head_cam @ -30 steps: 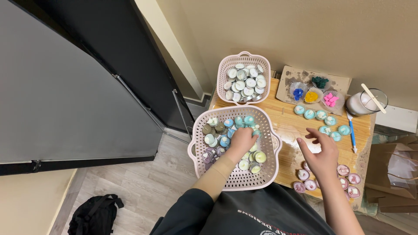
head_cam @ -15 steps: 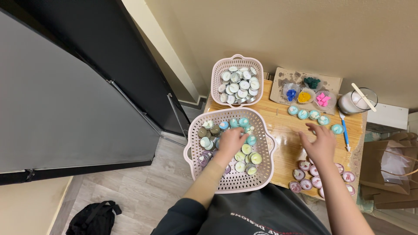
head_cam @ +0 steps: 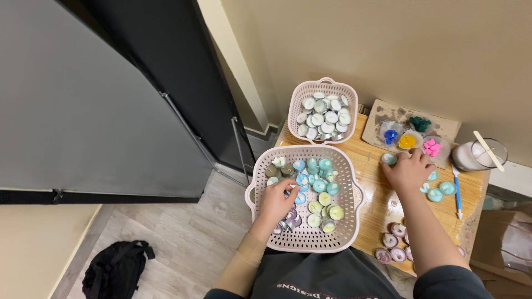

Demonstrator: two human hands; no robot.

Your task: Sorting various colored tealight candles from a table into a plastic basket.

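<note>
The left hand (head_cam: 275,200) reaches into the big pink basket (head_cam: 260,171) that sits at the near left of the counter (head_cam: 377,207), its fingers curled down among the small round candles (head_cam: 321,191) there; whether it has actually gripped one cannot be told from above. These candles are teal, pale green, purple and a few brownish ones, and they fill the far and middle part of the basket, while the near part of its holed floor is bare. The basket's left rim hangs out past the counter's left edge, over the grey plank floor (head_cam: 188,243), and its near rim comes close to the person's dark shirt. The right hand (head_cam: 409,170) lies flat on the counter, palm down and fingers spread, with the fingertips touching a teal candle (head_cam: 389,158) at the far side; it holds nothing closed in it. Just to its right lie more loose teal candles (head_cam: 440,191), and near the counter's front edge a cluster of purple candles (head_cam: 392,249). Between the big basket and the right arm runs a strip of bare wood. A smaller pink basket (head_cam: 296,99) stands behind the big one against the wall, heaped with white candles. To its right a board (head_cam: 382,111) carries little piles of blue, yellow, pink and dark green bits. A glass with a stick (head_cam: 477,155) stands at the far right, and a blue tool (head_cam: 457,191) lies beside the teal candles. A black bag (head_cam: 113,268) rests on the floor, well apart to the left.
</note>
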